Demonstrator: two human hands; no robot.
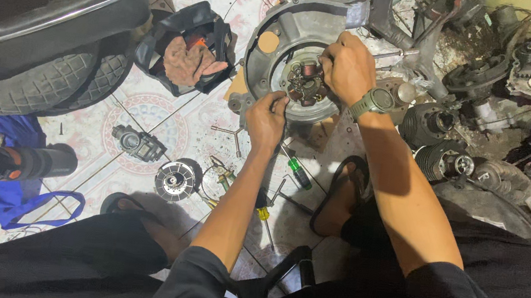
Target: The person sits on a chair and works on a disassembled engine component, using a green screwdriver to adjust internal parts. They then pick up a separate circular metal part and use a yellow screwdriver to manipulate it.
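Two bare hands are seen at a round grey engine casing (268,69) that lies on the tiled floor (150,112) just ahead of the knees. The left hand (265,119) is set against the lower rim of the casing, its fingers curled together on the edge; what, if anything, is pinched in that grip cannot be told. The right hand (348,65), with a green watch (372,102) on the wrist, is laid over the upper right of the coil plate (305,83) in the middle of the casing, fingers bent down and closed onto it; whether a small part is held there is hidden. Just below the left hand, a green-handled screwdriver (297,172) and a yellow-handled screwdriver (263,214) lie on the floor, beside a T-shaped wrench (231,132). Further left, a small finned rotor (175,180) and a dark carburettor (138,143) are seen apart on the patterned tiles. A black pouch with a reddish rag (187,50) sits beyond them, near a tyre (40,83). At the right, finned cylinders (436,138) and other engine parts are heaped together. A blue bag (0,195) lies at the left edge. The floor is patterned in pink and white, and the light is dim.
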